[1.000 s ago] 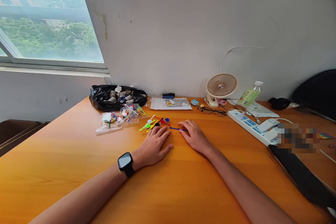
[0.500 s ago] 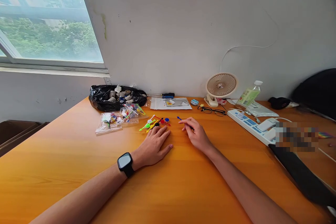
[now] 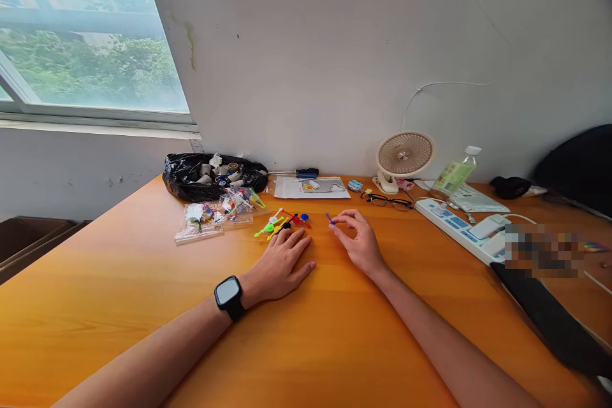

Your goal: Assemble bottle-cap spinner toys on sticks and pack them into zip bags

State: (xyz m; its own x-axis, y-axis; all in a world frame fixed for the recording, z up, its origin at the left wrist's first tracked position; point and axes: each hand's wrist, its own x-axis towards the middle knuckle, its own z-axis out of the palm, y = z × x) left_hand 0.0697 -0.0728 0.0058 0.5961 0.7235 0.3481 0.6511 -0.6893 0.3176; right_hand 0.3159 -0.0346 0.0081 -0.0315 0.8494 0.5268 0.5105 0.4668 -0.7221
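My right hand (image 3: 362, 243) pinches a small blue plastic arrow (image 3: 329, 218) between thumb and fingers, its tip pointing up and left. My left hand (image 3: 283, 268) lies flat on the wooden table with its fingers spread and holds nothing. Just beyond its fingertips is a small cluster of plastic arrow pieces. Among them are a green arrow (image 3: 269, 227), a red disc (image 3: 296, 221), a black disc (image 3: 287, 225) and a blue disc (image 3: 305, 217). Yellow and white pieces lie mixed in, partly overlapping.
Clear bags (image 3: 198, 223) of coloured parts lie left of the cluster, before a black plastic bag (image 3: 179, 182) of cardboard-like rolls. Along the back are a screwdriver (image 3: 306, 173), a clip fan (image 3: 405, 154) and glasses (image 3: 399, 204). A power strip (image 3: 449, 229) and a bottle (image 3: 455, 173) stand right.
My right hand has closed its thumb and fingers on the blue arrow and tilted it up from the table. My left hand stays in place.
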